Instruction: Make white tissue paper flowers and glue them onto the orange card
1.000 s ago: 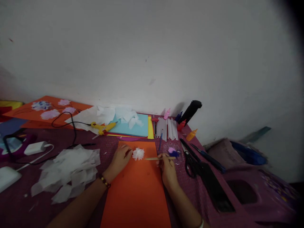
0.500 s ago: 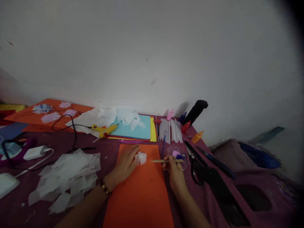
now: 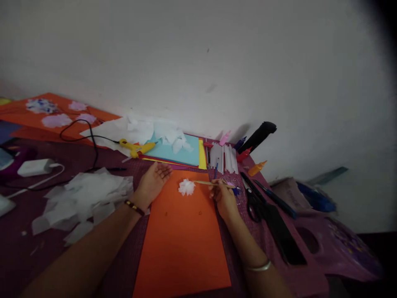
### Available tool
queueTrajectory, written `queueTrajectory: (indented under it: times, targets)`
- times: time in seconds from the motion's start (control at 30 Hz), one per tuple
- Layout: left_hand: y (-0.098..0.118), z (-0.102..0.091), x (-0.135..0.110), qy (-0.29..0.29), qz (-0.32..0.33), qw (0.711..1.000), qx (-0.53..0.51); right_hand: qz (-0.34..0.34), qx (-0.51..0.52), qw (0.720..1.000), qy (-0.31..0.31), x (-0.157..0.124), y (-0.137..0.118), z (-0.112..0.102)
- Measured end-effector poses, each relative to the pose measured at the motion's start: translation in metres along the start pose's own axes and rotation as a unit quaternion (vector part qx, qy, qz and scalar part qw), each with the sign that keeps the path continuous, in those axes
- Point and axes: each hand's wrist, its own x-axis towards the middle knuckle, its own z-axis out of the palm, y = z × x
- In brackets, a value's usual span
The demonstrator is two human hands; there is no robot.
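A small ruffled white paper flower (image 3: pixel 186 187) lies near the far end of an orange sheet of paper (image 3: pixel 182 244). Between the fingers of my right hand (image 3: pixel 225 196) is a thin wooden stick (image 3: pixel 206 183), held almost level. Its left tip reaches the flower's upper right edge; whether it touches, I cannot tell. My left hand (image 3: pixel 154 180) rests at the sheet's left edge, apart from the flower, palm turned partly up, fingers loosely curled and holding nothing. Just beyond my right hand are pink and blue paint dabs (image 3: pixel 235 191), partly hidden by it.
White paper petals (image 3: pixel 83 198) are piled at left. A yellow glue gun (image 3: pixel 136 148) lies before turquoise paper (image 3: pixel 176 155). Paint bottles (image 3: pixel 257 168) stand at the back right. Scissors (image 3: pixel 252 205) and a black phone (image 3: pixel 283 236) lie right of my right hand.
My left hand has drawn back left from the flower and turned its palm up. The stick in my right hand has come closer to the flower. The camera view has shifted.
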Motion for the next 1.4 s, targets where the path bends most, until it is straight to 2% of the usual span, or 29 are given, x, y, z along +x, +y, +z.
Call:
queueTrajectory:
  times: [0.13,0.3,0.47,0.73,0.87,1.0,1.1,1.23,1.27,1.3,1.33,1.37,1.4]
  targets:
    - [0.002,-0.003,-0.003,-0.029,-0.046,0.995,-0.082,-0.054,-0.037,0.998,-0.002,-0.006,-0.002,0.005]
    - [0.001,-0.002,-0.006,-0.035,-0.06,0.992,-0.105,-0.071,-0.018,0.997,-0.002,-0.009,-0.004,0.005]
    - [0.003,-0.002,-0.007,-0.039,-0.051,0.992,-0.106,-0.063,0.009,0.998,0.006,-0.012,-0.004,0.002]
    - [0.002,-0.002,-0.009,-0.05,-0.035,0.993,-0.099,-0.08,0.041,0.996,0.021,-0.016,-0.013,-0.019]
    - [0.002,-0.004,-0.009,-0.05,-0.025,0.995,-0.087,-0.071,0.048,0.996,0.011,-0.017,-0.011,-0.017]
    - [0.002,-0.004,-0.01,-0.043,-0.013,0.998,-0.039,-0.047,0.04,0.998,0.013,-0.02,-0.011,-0.011]
    - [0.002,-0.001,-0.01,-0.043,0.012,0.998,0.037,-0.042,0.024,0.999,0.025,-0.019,-0.013,-0.011]
    - [0.002,0.006,-0.016,-0.049,0.085,0.981,0.17,-0.094,-0.041,0.995,0.019,-0.018,-0.011,-0.013]
    - [0.002,0.01,-0.022,-0.062,0.12,0.967,0.216,-0.114,-0.075,0.991,0.013,-0.017,-0.01,-0.013]
    - [0.0,0.014,-0.029,-0.088,0.18,0.937,0.287,-0.133,-0.112,0.985,0.004,-0.018,-0.008,-0.012]
    - [-0.002,0.019,-0.04,-0.135,0.288,0.853,0.415,-0.149,-0.146,0.978,-0.004,-0.018,-0.007,-0.011]
    - [-0.005,0.025,-0.052,-0.186,0.393,0.732,0.525,-0.164,-0.175,0.971,-0.014,-0.019,-0.006,-0.01]
    - [-0.01,0.031,-0.067,-0.224,0.481,0.609,0.589,-0.176,-0.198,0.964,-0.028,-0.021,-0.005,-0.01]
